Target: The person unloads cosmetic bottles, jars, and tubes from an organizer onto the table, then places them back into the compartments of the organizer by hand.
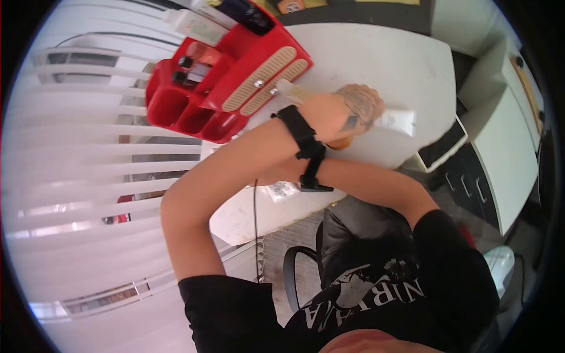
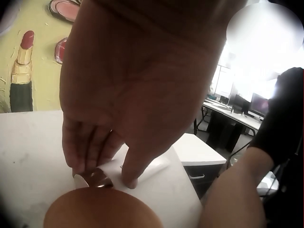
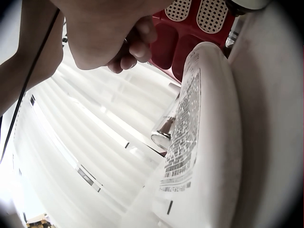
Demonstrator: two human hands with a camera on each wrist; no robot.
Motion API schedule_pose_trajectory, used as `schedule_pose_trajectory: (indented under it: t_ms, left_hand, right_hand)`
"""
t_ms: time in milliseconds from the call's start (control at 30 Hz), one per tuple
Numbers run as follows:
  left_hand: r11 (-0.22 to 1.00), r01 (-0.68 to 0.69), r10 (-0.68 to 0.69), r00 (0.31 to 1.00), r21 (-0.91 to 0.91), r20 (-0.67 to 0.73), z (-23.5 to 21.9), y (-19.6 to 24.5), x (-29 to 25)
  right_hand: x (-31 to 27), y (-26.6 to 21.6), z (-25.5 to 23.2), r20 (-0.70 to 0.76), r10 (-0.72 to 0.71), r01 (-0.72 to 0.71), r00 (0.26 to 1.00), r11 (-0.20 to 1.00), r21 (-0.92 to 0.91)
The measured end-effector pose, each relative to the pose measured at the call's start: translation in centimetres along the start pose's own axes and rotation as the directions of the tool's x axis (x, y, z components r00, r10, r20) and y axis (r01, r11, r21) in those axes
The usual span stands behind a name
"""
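Observation:
Reaching across, my left hand [image 1: 359,112] is curled over the end of a white tube [image 1: 403,122] on the white table. In the left wrist view, my left hand's thumb and fingers [image 2: 97,142] pinch the tube [image 2: 152,170] near its shiny end. A rounded orange-brown thing [image 2: 102,209] is just below. My right hand [image 1: 276,172] lies partly hidden beneath the left forearm. The right wrist view shows my right hand [image 3: 111,35] with curled fingers; what is inside them is hidden. A large white container with printed text [image 3: 187,123] stands close beside it.
A red organizer [image 1: 253,73] with bottles stands at the table's back left, beside white blinds [image 1: 118,176]. A clear packet [image 1: 283,191] lies on the table [image 1: 353,50] near the right hand. A black chair [image 1: 365,229] and a drawer cabinet [image 1: 506,170] are nearby.

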State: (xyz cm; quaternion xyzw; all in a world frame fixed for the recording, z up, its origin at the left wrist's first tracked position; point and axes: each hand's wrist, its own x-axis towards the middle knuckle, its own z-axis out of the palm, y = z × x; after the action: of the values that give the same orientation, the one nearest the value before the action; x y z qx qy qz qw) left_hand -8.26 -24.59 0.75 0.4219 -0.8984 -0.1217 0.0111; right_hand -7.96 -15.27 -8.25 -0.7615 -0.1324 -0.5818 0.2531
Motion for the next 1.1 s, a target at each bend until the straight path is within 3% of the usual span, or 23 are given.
schedule_pose_trajectory:
  t_ms: [67,100,133,167,200,233,300,367,400,467,533,667,700,767,867,933,1100]
  left_hand:
    - [0.992,0.063,-0.068,0.997,0.111,0.048,-0.5,0.8,-0.3]
    - [0.996,0.074,-0.075,0.997,0.046,0.008,-0.9,1.2,-0.9]
    - [0.997,0.080,-0.081,0.996,-0.020,-0.038,-1.2,1.5,-1.3]
    - [0.998,0.023,-0.038,0.972,-0.066,-0.234,-1.7,1.9,-1.9]
    - [0.998,0.043,-0.054,0.969,-0.052,-0.240,-2.4,1.9,-2.3]
    - [0.988,0.136,-0.148,0.963,-0.066,-0.227,-3.1,1.8,-2.6]
    - [0.945,0.312,-0.326,0.925,-0.101,-0.193,-6.5,2.8,-2.4]
    - [0.882,0.447,-0.470,0.858,-0.150,-0.208,-10.8,4.5,-3.1]
    - [0.846,0.498,-0.532,0.811,-0.188,-0.246,-13.4,5.6,-4.8]
    - [0.795,0.593,-0.590,0.707,-0.127,-0.391,-17.0,6.6,-8.6]
    - [0.698,0.611,-0.713,0.543,-0.374,-0.443,-19.8,6.6,-12.8]
    - [0.622,0.653,-0.732,0.289,-0.432,-0.617,-23.1,3.1,-21.0]
    - [0.618,0.656,-0.734,0.285,-0.433,-0.617,-23.4,2.0,-22.3]
    - [0.538,0.718,-0.754,0.175,-0.442,-0.634,-23.8,-0.6,-24.5]
    - [0.567,0.675,-0.711,0.111,-0.472,-0.695,-23.0,-5.8,-26.5]
    - [0.490,0.788,-0.718,0.122,-0.373,-0.685,-22.5,-8.9,-26.7]
    - [0.550,0.727,-0.740,0.195,-0.412,-0.644,-20.5,-12.1,-24.5]
  right_hand:
    - [-0.3,0.3,-0.3,0.363,0.000,0.166,0.932,0.889,-0.426]
    - [0.6,0.2,0.2,0.532,0.246,-0.341,0.810,0.936,0.086]
    - [0.5,0.2,0.6,0.536,0.221,-0.323,0.815,0.941,0.103]
    - [0.1,0.3,0.7,0.546,-0.019,0.186,0.838,0.950,-0.252]
    - [-0.1,0.4,0.9,0.623,-0.224,0.613,0.750,0.590,-0.526]
    - [-0.3,0.5,1.3,0.619,-0.246,0.622,0.746,0.588,-0.517]
    - [1.3,0.2,0.4,0.500,-0.141,0.308,0.855,0.912,-0.270]
    - [2.6,-0.1,-0.2,0.425,0.050,-0.082,0.904,0.995,0.058]
    - [2.8,-0.1,-0.1,0.416,0.054,-0.084,0.908,0.995,0.056]
    - [3.2,-0.3,0.1,0.556,0.115,-0.226,0.824,0.965,0.136]
    - [3.0,-0.2,0.2,0.494,0.105,-0.214,0.863,0.962,0.170]
    - [3.0,-0.4,0.0,0.539,0.102,-0.209,0.836,0.968,0.141]
    - [2.8,-0.5,0.1,0.536,0.098,-0.206,0.838,0.968,0.144]
    - [2.5,-0.7,0.4,0.554,0.096,-0.217,0.827,0.963,0.157]
    - [2.7,-0.2,0.5,0.565,0.090,-0.201,0.820,0.970,0.138]
    - [3.0,-0.5,0.2,0.558,0.095,-0.194,0.824,0.973,0.122]
    - [3.3,-0.4,0.0,0.604,0.101,-0.204,0.791,0.973,0.104]
